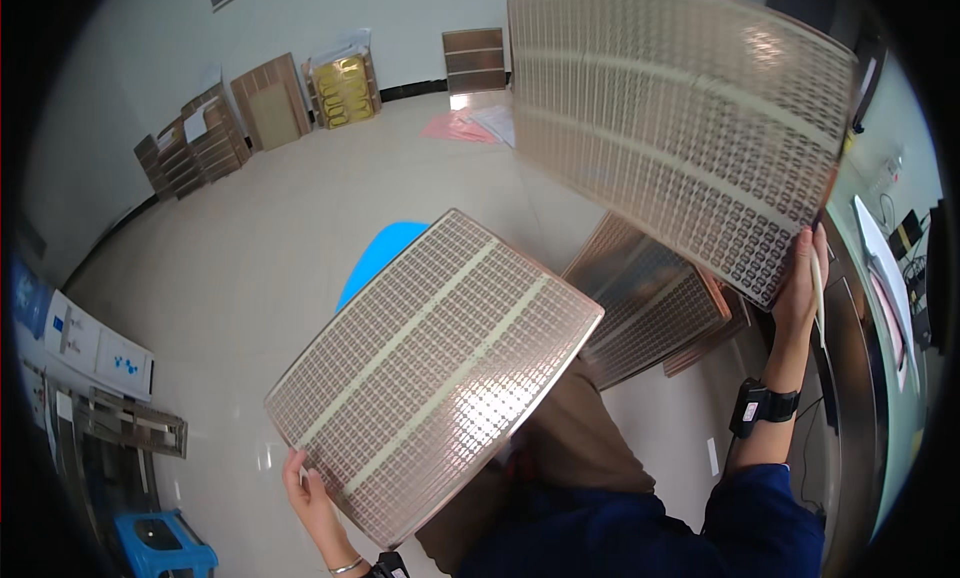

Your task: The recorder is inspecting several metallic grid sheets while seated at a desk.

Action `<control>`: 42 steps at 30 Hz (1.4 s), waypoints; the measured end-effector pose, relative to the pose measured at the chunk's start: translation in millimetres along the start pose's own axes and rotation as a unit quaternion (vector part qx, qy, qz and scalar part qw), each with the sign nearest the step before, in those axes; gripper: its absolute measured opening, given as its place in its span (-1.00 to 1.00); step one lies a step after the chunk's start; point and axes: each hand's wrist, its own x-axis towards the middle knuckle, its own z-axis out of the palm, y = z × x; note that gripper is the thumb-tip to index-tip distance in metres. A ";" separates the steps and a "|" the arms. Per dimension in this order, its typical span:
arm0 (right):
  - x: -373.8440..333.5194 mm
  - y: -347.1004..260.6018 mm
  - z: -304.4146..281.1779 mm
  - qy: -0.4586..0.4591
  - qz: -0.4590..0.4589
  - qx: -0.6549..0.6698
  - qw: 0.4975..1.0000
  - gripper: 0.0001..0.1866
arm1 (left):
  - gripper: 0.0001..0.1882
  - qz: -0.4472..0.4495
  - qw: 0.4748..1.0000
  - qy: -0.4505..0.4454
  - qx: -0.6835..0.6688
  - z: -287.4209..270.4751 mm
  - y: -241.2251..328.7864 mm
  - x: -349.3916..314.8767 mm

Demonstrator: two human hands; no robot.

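Note:
A large copper-and-pale circuit board panel (430, 378) with rows of small repeated shapes lies tilted in front of me, over a blue stool seat (385, 258). My left hand (315, 503) is closed at its near left edge, with some fingers hidden under the panel. At the upper right, my right hand (797, 278) grips a second circuit board panel (680, 118) by its lower right corner and holds it up, apart from the first. Below this raised panel, more circuit board panels (655, 313) lean in a stack near my leg.
Several panel stacks (265, 103) lean along the far wall, with a yellow-faced one (343, 90) among them. Pink sheets (460, 126) lie on the floor. A desk with papers (885, 278) and cables runs along the right. Another blue stool (165, 543) stands lower left, near a metal frame (135, 418).

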 end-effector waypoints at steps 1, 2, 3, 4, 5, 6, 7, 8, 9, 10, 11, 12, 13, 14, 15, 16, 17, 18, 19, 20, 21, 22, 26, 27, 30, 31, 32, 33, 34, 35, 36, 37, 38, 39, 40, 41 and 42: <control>-0.4 3.4 -2.1 0.038 0.007 -0.113 0.993 -0.53 | -0.63 0.041 0.991 0.003 0.127 1.1 -3.4 -3.3; -2.2 7.1 -0.5 0.042 0.006 -0.114 0.993 -0.53 | -0.61 0.083 0.964 0.008 0.253 1.3 -6.8 -5.4; -4.6 11.0 4.9 0.005 -0.020 -0.211 0.977 -0.57 | -0.61 0.086 0.964 0.008 0.252 2.1 -10.3 -8.4; -7.4 16.7 12.0 -0.032 -0.044 -0.304 0.951 -0.60 | -0.60 0.088 0.961 0.009 0.262 3.2 -14.2 -11.9; -12.0 27.5 23.1 -0.073 -0.028 -0.298 0.951 -0.65 | -0.58 0.090 0.958 0.012 0.273 1.7 -19.7 -13.5; -16.8 39.2 30.4 -0.112 -0.013 -0.293 0.949 -0.69 | -0.58 0.094 0.958 0.014 0.270 0.0 -26.9 -13.5; -21.8 53.8 36.7 -0.138 0.067 -0.290 0.945 -0.73 | -0.56 0.097 0.954 0.009 0.283 -2.9 -35.3 -13.9; -28.3 71.0 43.4 -0.164 0.146 -0.285 0.933 -0.76 | -0.55 0.098 0.950 0.005 0.296 -5.0 -42.3 -14.0; -34.6 89.4 44.9 -0.179 0.123 -0.316 0.924 -0.78 | -0.55 0.102 0.951 0.006 0.292 -4.4 -46.1 -12.9; -41.6 108.6 46.3 -0.195 0.101 -0.345 0.912 -0.80 | -0.54 0.084 0.954 0.007 0.287 -4.1 -49.2 -12.4; -48.7 122.6 48.7 -0.198 0.030 -0.373 0.906 -0.79 | -0.54 0.065 0.957 0.008 0.282 -3.2 -50.2 -11.6; -55.5 133.8 52.9 -0.203 -0.040 -0.398 0.894 -0.78 | -0.54 0.063 0.957 0.013 0.282 -1.8 -46.4 -13.7; -57.7 141.7 54.1 -0.214 0.056 -0.388 0.895 -0.77 | -0.54 0.020 0.973 0.023 0.228 1.7 -41.1 -17.0; -60.2 150.9 52.9 -0.215 0.055 -0.385 0.896 -0.77 | -0.54 -0.022 0.984 0.034 0.173 2.3 -37.0 -18.0; -61.0 158.6 51.2 -0.187 0.021 -0.420 0.888 -0.76 | -0.54 -0.022 0.984 0.037 0.173 0.4 -38.9 -17.6; -60.9 164.5 50.1 -0.157 -0.014 -0.455 0.876 -0.74 | -0.53 -0.026 0.987 0.034 0.155 -1.5 -43.0 -16.9; -57.7 150.2 57.7 -0.155 -0.047 -0.451 0.877 -0.68 | -0.53 -0.031 0.989 0.035 0.139 -4.5 -46.6 -17.2; -52.7 144.1 60.2 -0.159 -0.048 -0.449 0.878 -0.68 | -0.53 -0.033 0.989 0.040 0.140 -4.4 -47.0 -18.2; -48.1 140.4 62.4 -0.158 -0.099 -0.454 0.871 -0.66 | -0.50 -0.058 0.995 0.057 0.056 -2.9 -46.3 -19.7; -44.7 136.5 62.5 -0.154 -0.149 -0.460 0.862 -0.64 | -0.48 -0.082 0.994 0.072 -0.028 -0.7 -46.1 -20.0; -45.9 131.4 66.8 -0.161 -0.136 -0.450 0.868 -0.66 | -0.48 -0.084 0.993 0.074 -0.028 -0.2 -47.5 -19.6; -51.2 130.9 73.0 -0.164 -0.136 -0.449 0.868 -0.66 | -0.46 -0.099 0.990 0.083 -0.051 0.3 -49.9 -19.1; -92.4 109.6 114.5 -0.261 0.043 -0.215 0.940 -0.67 | -0.56 -0.146 0.970 0.123 -0.148 0.8 -51.5 -19.4; -103.2 107.5 122.3 -0.280 0.037 -0.212 0.936 -0.67 | -0.56 -0.148 0.970 0.129 -0.141 0.4 -49.7 -19.2; -136.1 99.5 144.1 -0.319 0.037 -0.196 0.927 -0.67 | -0.51 -0.187 0.951 0.102 -0.222 0.7 -43.9 -18.8; -145.8 96.9 149.6 -0.329 0.038 -0.193 0.924 -0.67 | -0.56 -0.201 0.948 0.104 -0.222 0.8 -42.5 -18.8; -153.7 96.7 152.2 -0.338 0.043 -0.185 0.922 -0.67 | -0.61 -0.216 0.945 0.104 -0.224 2.3 -42.6 -18.1; -160.7 98.4 154.8 -0.324 -0.012 -0.241 0.915 -0.68 | -0.61 -0.217 0.945 0.116 -0.217 3.2 -44.0 -17.4; -166.9 99.3 157.5 -0.307 -0.068 -0.293 0.903 -0.68 | -0.64 -0.200 0.951 0.115 -0.207 3.2 -46.2 -16.6; -169.2 94.5 158.7 -0.306 -0.028 -0.279 0.910 -0.70 | -0.66 -0.185 0.956 0.114 -0.195 3.1 -47.8 -16.0; -170.8 93.7 158.7 -0.302 -0.035 -0.285 0.909 -0.72 | -0.66 -0.186 0.956 0.128 -0.187 2.8 -47.4 -15.6; -170.9 95.2 156.8 -0.304 -0.037 -0.269 0.913 -0.74 | -0.66 -0.173 0.965 0.125 -0.151 2.9 -46.5 -15.1; -171.3 95.9 152.6 -0.303 -0.035 -0.256 0.917 -0.75 | -0.66 -0.162 0.973 0.116 -0.114 4.1 -43.6 -14.0; -174.0 94.7 153.3 -0.294 -0.044 -0.251 0.921 -0.77 | -0.66 -0.166 0.972 0.126 -0.106 4.0 -39.1 -14.7; -177.1 93.4 154.0 -0.296 -0.049 -0.248 0.921 -0.76 | -0.65 -0.142 0.978 0.120 -0.098 3.8 -33.3 -15.8; -175.7 91.7 151.7 -0.295 -0.033 -0.236 0.925 -0.76 | -0.63 -0.119 0.983 0.108 -0.094 7.9 -26.3 -15.3; -175.5 92.3 150.8 -0.295 -0.017 -0.225 0.929 -0.76 | -0.63 -0.124 0.982 0.111 -0.091 12.9 -15.1 -15.5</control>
